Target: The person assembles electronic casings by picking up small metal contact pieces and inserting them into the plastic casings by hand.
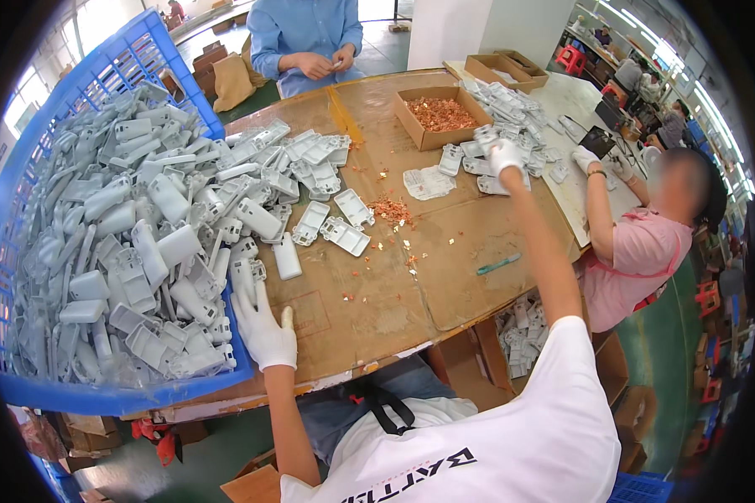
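My left hand (264,333), in a white glove, lies at the blue crate's near right corner. Its fingers stretch toward a pale grey plastic casing (243,273) and touch or nearly touch it; the thumb stands apart. Across the table my right hand (504,156), also gloved, is closed on another plastic casing (484,134) above a heap of similar casings (512,109). Between my hands, a few open casings (344,235) lie on the cardboard table cover beside a small pile of copper-coloured metal pieces (390,210).
The blue crate (235,335), heaped with casings, fills the left. A cardboard box (415,130) of copper pieces stands at the far side. A teal tool (498,264) lies near the front edge. One person (306,38) sits opposite; another in pink (646,243) works at right.
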The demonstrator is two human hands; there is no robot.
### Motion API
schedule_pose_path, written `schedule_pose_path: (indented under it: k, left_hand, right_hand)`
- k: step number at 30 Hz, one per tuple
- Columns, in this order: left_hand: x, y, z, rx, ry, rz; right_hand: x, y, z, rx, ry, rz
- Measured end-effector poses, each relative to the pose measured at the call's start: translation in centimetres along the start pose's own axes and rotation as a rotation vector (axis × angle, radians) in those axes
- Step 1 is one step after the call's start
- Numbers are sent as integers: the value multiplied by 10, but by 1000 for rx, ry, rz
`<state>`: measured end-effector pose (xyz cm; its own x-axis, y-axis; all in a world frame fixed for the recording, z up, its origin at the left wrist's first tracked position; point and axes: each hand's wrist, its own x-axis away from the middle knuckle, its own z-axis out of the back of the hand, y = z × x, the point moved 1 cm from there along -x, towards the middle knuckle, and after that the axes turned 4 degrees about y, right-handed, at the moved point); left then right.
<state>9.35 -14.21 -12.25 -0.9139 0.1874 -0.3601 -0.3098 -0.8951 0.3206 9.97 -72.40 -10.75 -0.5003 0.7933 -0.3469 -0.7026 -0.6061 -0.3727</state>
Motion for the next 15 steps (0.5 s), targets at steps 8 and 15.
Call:
schedule_pose_path:
  k: [8,15]
  left_hand:
    - [-1,3,-8,-239,-73,-92]
    - [-3,8,-16,-192,-30,-102]
  right_hand:
    - [81,-107,3,-277,17,922]
    - [103,-154,-54,-258,-254,1006]
